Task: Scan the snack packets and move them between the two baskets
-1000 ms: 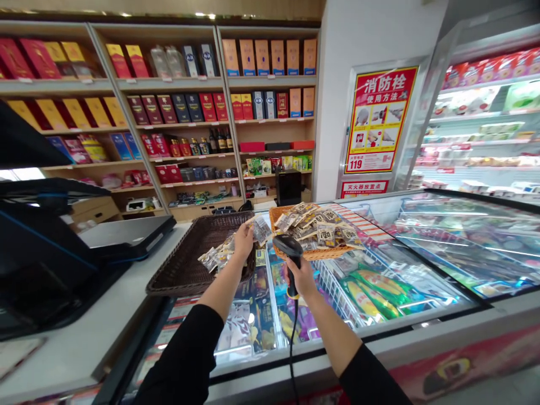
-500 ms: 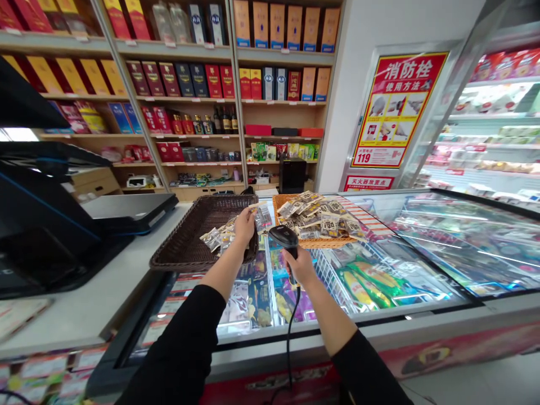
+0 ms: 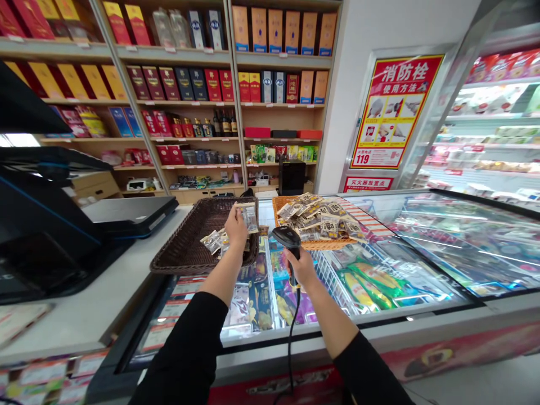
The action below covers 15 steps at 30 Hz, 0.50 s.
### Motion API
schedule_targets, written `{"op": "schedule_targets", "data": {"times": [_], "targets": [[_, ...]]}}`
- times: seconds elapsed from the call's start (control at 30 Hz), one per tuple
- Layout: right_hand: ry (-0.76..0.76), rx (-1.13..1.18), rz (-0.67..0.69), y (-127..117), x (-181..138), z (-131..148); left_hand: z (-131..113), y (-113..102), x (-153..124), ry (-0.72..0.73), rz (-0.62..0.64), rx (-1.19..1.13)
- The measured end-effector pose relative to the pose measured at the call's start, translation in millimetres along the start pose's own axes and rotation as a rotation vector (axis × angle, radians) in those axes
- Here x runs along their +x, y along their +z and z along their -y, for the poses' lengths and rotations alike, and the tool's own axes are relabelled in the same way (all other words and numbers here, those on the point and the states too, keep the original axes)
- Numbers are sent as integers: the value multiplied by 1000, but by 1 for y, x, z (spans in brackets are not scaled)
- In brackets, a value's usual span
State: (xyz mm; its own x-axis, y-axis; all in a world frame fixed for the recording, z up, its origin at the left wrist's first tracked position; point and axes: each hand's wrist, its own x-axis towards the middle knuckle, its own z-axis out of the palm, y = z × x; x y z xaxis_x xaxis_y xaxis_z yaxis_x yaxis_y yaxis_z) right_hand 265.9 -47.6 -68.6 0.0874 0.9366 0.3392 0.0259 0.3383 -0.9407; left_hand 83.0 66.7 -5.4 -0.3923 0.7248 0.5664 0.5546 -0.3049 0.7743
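My left hand (image 3: 236, 227) is closed on a small clear snack packet (image 3: 248, 216), held up above the right end of a dark brown wicker basket (image 3: 190, 243). A few similar packets (image 3: 213, 241) lie in that basket just left of the hand. My right hand (image 3: 298, 269) grips the handle of a black barcode scanner (image 3: 287, 238), its head tilted toward the packet and its cable hanging down. Behind the scanner an orange wicker basket (image 3: 311, 243) holds a heap of several packets (image 3: 320, 219).
Both baskets rest on the glass lid of a chest freezer (image 3: 422, 264) full of frozen goods. A black checkout terminal (image 3: 54, 219) stands on the white counter (image 3: 88, 304) at left. Shelves of boxed goods (image 3: 202, 90) fill the back wall; a chilled cabinet (image 3: 493, 124) stands at right.
My left hand has raised the packet and turned it more upright in front of the scanner. The right hand with the scanner has stayed nearly in place. The camera tilted down slightly, then steadied.
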Motion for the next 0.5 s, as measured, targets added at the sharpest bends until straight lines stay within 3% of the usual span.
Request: {"op": "schedule_targets", "data": {"times": [0.17,0.33,0.43,0.5], "targets": [[31,81,-46,2,0,2,-6,-15,0,-194,69,409],[56,124,-91,3,1,3,-11,-16,-6,-244,32,521],[56,187,-150,4,4,1,-18,-12,-9,-80,-13,461],[59,267,-211,4,7,-1,-28,-3,-9,102,38,421]]}}
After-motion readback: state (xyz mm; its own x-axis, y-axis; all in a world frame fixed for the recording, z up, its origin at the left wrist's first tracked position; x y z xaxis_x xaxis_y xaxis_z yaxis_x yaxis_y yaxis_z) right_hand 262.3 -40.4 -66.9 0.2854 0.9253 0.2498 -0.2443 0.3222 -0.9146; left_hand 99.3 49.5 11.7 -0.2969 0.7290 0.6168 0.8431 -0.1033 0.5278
